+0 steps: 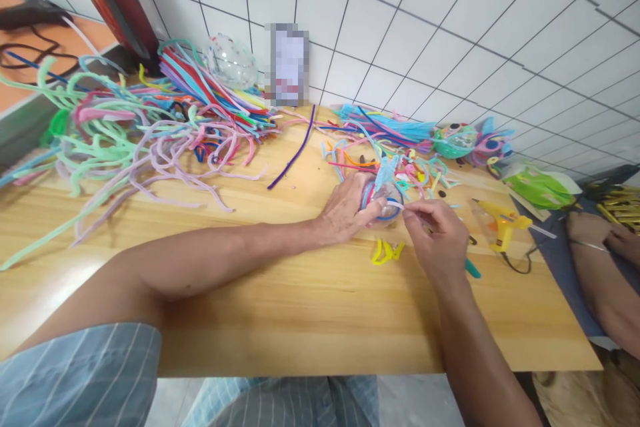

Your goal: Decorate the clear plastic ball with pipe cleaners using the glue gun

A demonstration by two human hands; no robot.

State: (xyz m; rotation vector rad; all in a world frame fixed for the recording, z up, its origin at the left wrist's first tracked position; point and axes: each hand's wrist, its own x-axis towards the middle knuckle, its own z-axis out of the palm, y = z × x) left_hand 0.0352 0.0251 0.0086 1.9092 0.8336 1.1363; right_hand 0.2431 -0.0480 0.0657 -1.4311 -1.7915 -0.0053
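My left hand is closed around a clear ball trimmed with pink and blue fuzzy strips, and a light blue fuzzy piece stands up from its far side. At the ball's right side, my right hand pinches a pale pipe cleaner between thumb and fingertips; its near end is hidden by the fingers. Bent yellow pipe cleaner pieces lie on the table just in front of the ball. A teal handle shows partly from behind my right wrist.
Bundled pipe cleaners and looser curled ones cover the left. A purple pipe cleaner lies mid-table. Behind are a phone and a finished-looking fish ball. A yellow glue gun lies right, near another person's arm.
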